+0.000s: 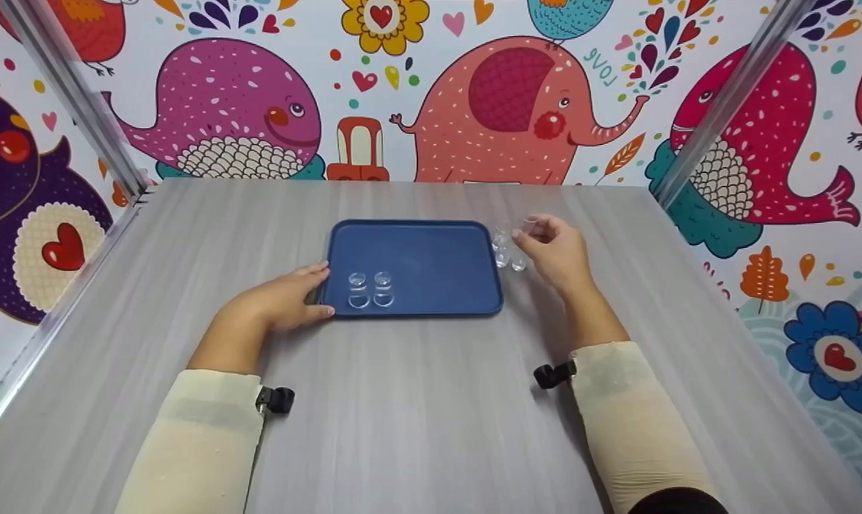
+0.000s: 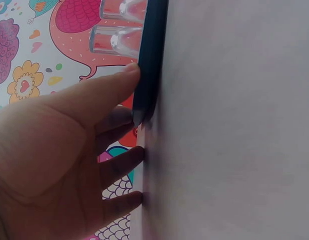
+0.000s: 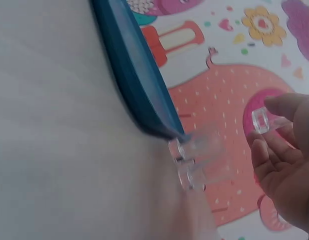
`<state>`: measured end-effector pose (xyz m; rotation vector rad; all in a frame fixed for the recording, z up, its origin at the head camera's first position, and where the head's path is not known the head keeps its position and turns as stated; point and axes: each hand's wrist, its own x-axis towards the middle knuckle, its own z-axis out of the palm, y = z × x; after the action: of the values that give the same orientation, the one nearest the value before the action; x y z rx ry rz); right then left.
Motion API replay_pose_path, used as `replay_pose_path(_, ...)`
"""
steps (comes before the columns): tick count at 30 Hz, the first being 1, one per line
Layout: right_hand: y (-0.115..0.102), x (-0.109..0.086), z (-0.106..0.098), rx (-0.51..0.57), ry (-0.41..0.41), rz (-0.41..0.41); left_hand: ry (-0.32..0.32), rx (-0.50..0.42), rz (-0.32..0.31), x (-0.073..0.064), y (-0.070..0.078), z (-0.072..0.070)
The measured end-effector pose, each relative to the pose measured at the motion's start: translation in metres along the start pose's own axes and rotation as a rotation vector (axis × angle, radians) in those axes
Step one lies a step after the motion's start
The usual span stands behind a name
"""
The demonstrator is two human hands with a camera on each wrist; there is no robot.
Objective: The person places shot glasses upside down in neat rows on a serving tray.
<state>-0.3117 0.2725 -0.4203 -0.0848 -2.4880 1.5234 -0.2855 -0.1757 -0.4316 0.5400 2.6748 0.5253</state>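
Observation:
My right hand (image 1: 559, 253) pinches a small clear shot glass (image 3: 261, 120) between thumb and fingers, raised above the table at the tray's right. Below it, several more clear glasses (image 1: 501, 258) stand close together beside the tray's right edge; the hand partly hides them. The blue rectangular tray (image 1: 431, 268) lies flat on the table. Two clear shot glasses (image 1: 383, 289) stand upright side by side in its near left part. At the tray's left side rests my left hand (image 1: 281, 300), its thumb touching the near left corner and its fingers extended along the left edge.
The grey wood-grain table (image 1: 416, 414) reaches back to a wall (image 1: 373, 93) printed with cartoon animals. Metal posts (image 1: 730, 100) rise at the table's back corners. A small black camera (image 1: 277, 400) is strapped at each wrist.

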Motion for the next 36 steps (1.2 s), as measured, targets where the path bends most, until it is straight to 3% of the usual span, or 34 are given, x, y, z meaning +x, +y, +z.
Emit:
replay_pose_path(12, -0.050, -0.020, 0.053, 0.058, -0.098, -0.172, 0.006, -0.002, 0.016, 0.000, 0.001, 0.001)
replay_pose_path(20, -0.079, -0.031, 0.090, 0.108, -0.191, -0.158, 0.007, -0.003, 0.009, -0.001, 0.001, 0.000)
replay_pose_path(30, -0.086, -0.037, 0.107, 0.119, -0.265, -0.155, 0.004, -0.008, -0.008, -0.001, 0.001, 0.000)
replay_pose_path(36, -0.080, -0.036, 0.109, 0.110, -0.307, -0.221, 0.002, 0.000, -0.002, 0.000, 0.000, 0.001)
